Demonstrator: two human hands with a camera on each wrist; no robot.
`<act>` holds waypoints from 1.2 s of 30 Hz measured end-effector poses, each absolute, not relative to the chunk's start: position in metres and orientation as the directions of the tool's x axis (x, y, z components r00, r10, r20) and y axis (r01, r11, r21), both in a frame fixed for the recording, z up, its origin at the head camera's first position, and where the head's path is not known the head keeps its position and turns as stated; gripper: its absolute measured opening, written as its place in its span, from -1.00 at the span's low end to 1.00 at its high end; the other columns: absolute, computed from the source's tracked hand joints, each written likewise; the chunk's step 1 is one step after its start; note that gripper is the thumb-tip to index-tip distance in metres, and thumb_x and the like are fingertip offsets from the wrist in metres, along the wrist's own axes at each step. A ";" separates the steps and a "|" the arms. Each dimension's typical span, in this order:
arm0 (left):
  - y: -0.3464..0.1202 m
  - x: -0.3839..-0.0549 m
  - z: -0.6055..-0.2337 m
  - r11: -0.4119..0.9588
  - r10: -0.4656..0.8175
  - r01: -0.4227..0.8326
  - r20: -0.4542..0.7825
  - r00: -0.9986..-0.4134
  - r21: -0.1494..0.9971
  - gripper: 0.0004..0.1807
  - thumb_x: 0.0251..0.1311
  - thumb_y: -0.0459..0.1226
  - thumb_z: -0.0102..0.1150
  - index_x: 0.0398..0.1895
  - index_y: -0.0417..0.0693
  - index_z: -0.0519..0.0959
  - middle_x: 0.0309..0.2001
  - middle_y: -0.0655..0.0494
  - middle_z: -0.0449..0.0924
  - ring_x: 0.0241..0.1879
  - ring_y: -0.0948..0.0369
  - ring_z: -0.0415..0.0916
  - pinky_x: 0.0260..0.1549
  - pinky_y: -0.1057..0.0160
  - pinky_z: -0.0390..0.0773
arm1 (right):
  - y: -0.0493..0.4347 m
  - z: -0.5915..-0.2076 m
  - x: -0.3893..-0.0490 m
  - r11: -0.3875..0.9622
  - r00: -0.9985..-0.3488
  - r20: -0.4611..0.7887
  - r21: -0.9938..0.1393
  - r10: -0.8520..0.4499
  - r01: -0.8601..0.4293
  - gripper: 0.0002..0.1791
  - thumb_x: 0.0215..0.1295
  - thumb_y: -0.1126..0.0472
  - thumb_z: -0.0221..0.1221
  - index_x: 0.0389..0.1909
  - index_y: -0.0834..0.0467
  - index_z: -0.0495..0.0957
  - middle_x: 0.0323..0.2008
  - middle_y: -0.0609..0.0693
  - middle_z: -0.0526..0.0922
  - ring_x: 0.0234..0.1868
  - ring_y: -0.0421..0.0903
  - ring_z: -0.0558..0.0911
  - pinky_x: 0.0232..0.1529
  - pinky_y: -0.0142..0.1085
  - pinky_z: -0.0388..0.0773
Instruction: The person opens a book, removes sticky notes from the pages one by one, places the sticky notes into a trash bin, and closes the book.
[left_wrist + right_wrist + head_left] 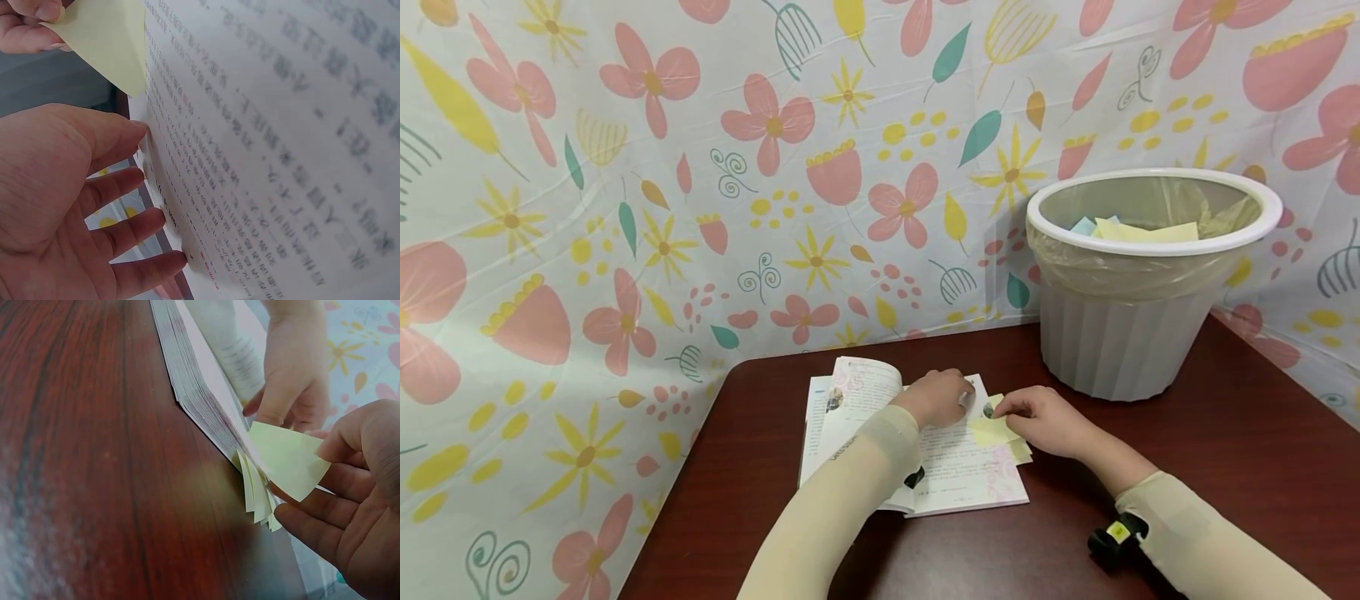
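Observation:
An open book (962,483) with printed pages lies on the table. Across its right-hand page rests my left hand (936,400), its spread fingertips touching the paper near the edge in the left wrist view. My right hand (1051,421) is at the book's right edge, where thumb and forefinger pinch the corner of a yellow sticky note (290,459). The note's other end overlaps the page edge. Below it, several more yellow sticky notes (253,494) stick out from between the pages.
A grey waste bin (1112,333) with a white rim and plastic liner stands at the back right of the dark red table (1247,442). Yellow paper (1150,234) and blue paper show inside it. A flower-patterned cloth (685,192) hangs behind and to the left.

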State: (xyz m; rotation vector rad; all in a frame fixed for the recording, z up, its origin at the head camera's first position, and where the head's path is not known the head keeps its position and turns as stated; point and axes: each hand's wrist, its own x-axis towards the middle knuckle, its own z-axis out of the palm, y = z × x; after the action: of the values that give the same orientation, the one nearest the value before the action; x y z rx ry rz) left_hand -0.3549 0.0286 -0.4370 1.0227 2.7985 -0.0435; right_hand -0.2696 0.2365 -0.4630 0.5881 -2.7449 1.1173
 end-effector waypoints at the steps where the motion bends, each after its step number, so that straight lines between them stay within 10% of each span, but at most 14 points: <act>1: 0.029 -0.355 -0.437 0.767 0.636 0.641 -0.166 -0.753 0.031 -0.60 0.47 -0.12 0.07 0.32 0.33 0.58 0.31 0.25 0.51 0.32 0.10 0.48 0.35 0.15 0.47 | 0.236 -0.463 -0.269 0.649 -0.917 0.253 -0.649 -0.309 -0.398 -0.73 0.29 0.39 0.15 -0.22 0.07 0.79 -0.19 -0.04 0.80 -0.26 -0.29 0.58 -0.21 -0.41 0.54; 36: 0.027 -0.352 -0.436 0.760 0.649 0.648 -0.117 -0.752 0.045 -0.65 0.41 -0.12 0.15 0.21 0.34 0.65 0.17 0.28 0.58 0.15 0.14 0.55 0.27 0.15 0.52 | 0.230 -0.455 -0.261 0.597 -0.897 0.268 -0.674 -0.352 -0.436 -0.75 0.27 0.41 0.18 -0.31 0.08 0.80 -0.32 -0.03 0.77 -0.43 -0.33 0.47 -0.38 -0.42 0.47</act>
State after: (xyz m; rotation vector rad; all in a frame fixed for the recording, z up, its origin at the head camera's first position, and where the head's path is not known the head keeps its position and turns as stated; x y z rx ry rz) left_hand -0.3516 0.0270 -0.4359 1.0469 2.8280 0.0025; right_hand -0.2612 0.2303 -0.4548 0.6709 -2.7108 1.1878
